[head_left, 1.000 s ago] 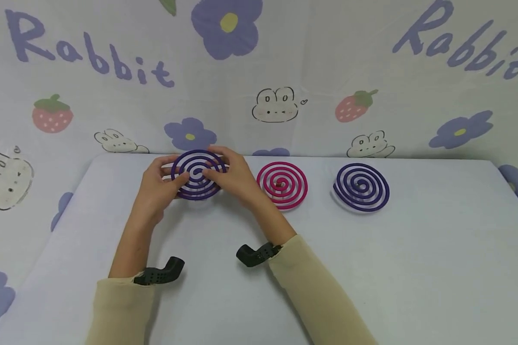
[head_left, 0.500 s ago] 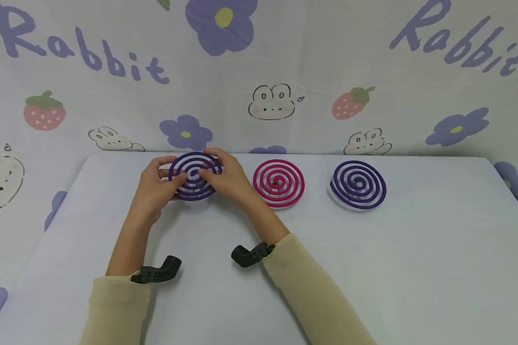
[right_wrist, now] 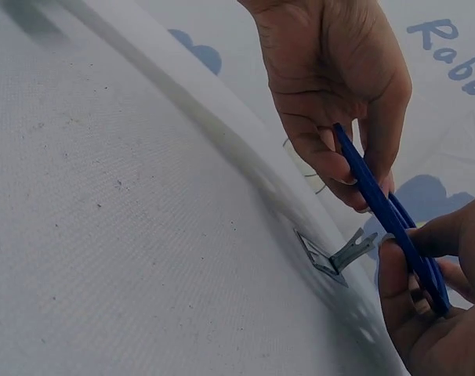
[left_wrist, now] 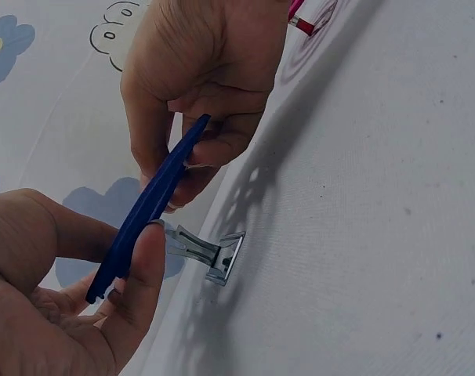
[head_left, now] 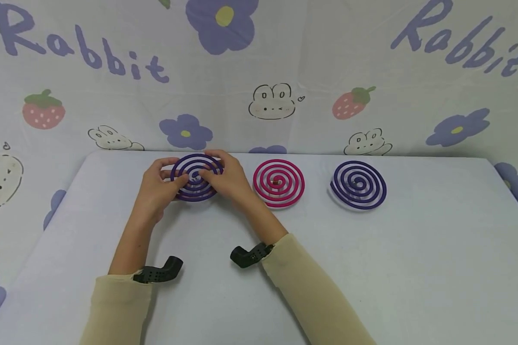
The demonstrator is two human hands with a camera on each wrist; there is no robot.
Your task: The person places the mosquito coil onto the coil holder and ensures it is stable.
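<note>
A dark blue mosquito coil (head_left: 197, 197) is held by both hands at the far left of the table. My left hand (head_left: 157, 187) grips its left side, thumb on top near the spiral's centre and fingers beneath. From the right, my right hand (head_left: 230, 179) pinches the coil in the same way. Edge-on in the left wrist view, the coil (left_wrist: 147, 207) is tilted above the tabletop. Close below it a small metal coil stand (left_wrist: 222, 254) stands on the table with its prong raised toward the coil; whether they touch I cannot tell.
A pink coil (head_left: 280, 201) sits right of my hands, slightly raised. Further right is another dark blue coil (head_left: 359, 203), tilted. The white table (head_left: 414, 268) ends at a printed cloth backdrop (head_left: 315, 57). Each wrist wears a black camera mount (head_left: 159, 272).
The head view has shifted slightly. Both hands keep hold of the blue coil, which has come down a little toward the table. The other two coils stay put.
</note>
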